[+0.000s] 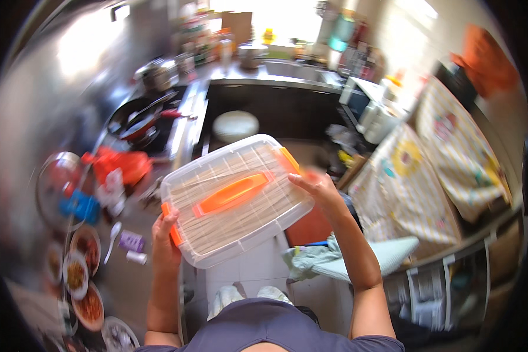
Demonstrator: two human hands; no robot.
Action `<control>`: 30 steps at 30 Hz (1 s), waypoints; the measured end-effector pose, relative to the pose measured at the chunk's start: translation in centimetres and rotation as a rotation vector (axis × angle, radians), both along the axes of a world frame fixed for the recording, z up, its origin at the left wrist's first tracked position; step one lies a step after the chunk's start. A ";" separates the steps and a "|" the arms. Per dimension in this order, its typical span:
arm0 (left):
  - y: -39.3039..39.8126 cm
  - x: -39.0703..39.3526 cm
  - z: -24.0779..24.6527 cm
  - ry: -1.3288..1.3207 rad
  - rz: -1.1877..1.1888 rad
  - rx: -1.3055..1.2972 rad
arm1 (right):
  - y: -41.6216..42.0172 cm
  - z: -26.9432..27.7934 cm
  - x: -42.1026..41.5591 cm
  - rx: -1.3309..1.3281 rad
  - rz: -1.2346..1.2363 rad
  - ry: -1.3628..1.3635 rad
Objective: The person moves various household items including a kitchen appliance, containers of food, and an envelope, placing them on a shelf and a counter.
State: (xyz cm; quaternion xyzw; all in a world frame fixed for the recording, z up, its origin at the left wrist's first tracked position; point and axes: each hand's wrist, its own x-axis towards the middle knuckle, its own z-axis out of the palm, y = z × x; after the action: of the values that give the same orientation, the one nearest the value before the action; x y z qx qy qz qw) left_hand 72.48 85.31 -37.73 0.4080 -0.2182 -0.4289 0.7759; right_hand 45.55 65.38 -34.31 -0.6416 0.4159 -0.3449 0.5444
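Observation:
A clear plastic storage box (233, 242) is held up in front of my body, tilted so that its right side sits higher in the view. Long, thin, pale noodle-like sticks show through its lid. An orange handle (233, 193) runs across the middle of the lid. My left hand (166, 233) grips the left end by the orange side latch (172, 225). At the opposite end, my right hand (319, 189) holds the box near the other orange latch (290, 160); its fingers are partly blurred and hidden.
A wok (132, 121) sits on the stove at left. Below it on the counter are a red plastic bag (119, 165), a glass lid (42, 193), a white spoon (113, 240) and several plates of food (88, 306). Striped cloth covers (405, 189) hang at right, above a light green cloth (378, 257).

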 end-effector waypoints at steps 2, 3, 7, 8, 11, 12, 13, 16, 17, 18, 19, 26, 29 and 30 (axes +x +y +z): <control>-2.7 -2.5 1.9 -0.080 -0.156 -0.036 | 0.0 1.3 -5.0 -0.003 -0.138 -0.016; -4.2 -4.3 2.9 -0.082 -0.221 -0.046 | 0.0 2.3 -7.9 -0.025 -0.190 0.017; -8.9 -11.5 5.9 -0.127 -0.378 -0.091 | 2.2 6.2 -18.6 -0.007 -0.338 -0.015; -9.9 -13.6 6.9 -0.139 -0.492 -0.137 | 2.8 7.0 -21.6 -0.013 -0.371 -0.039; -12.5 -20.1 9.5 -0.100 -0.671 -0.171 | 5.4 10.9 -29.4 -0.026 -0.418 -0.001; -13.6 -22.5 10.1 -0.106 -0.701 -0.163 | 6.4 12.4 -31.3 -0.041 -0.452 -0.060; -14.5 -24.8 10.9 -0.114 -0.719 -0.152 | 7.3 13.8 -33.1 -0.056 -0.473 -0.119; -17.0 -31.4 14.7 -0.194 -0.801 -0.191 | 8.4 17.9 -41.0 -0.110 -0.502 0.033; -19.0 -33.1 15.2 -0.113 -0.895 -0.240 | 8.8 19.4 -41.9 -0.129 -0.518 -0.102; -20.4 -35.5 16.7 -0.095 -0.961 -0.272 | 9.2 21.0 -44.8 -0.142 -0.553 -0.052; -21.4 -37.2 18.2 -0.085 -1.012 -0.294 | 9.4 22.5 -46.7 -0.148 -0.573 -0.011; -29.6 -49.1 31.2 -0.188 -1.030 -0.505 | 8.9 32.8 -55.3 -0.473 -0.754 -0.097; -31.2 -53.4 35.9 -0.164 -0.925 -0.528 | 8.0 36.2 -59.2 -0.543 -0.840 -0.109; -30.9 -55.2 37.0 -0.097 -0.916 -0.544 | 7.6 37.3 -60.5 -0.556 -0.891 -0.113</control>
State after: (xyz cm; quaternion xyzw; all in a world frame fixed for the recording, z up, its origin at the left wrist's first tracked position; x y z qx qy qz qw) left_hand 17.30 54.45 -0.70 0.0745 -0.5126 -0.6323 0.5761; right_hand -14.96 73.01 3.00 -0.5032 0.5112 -0.6743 0.1756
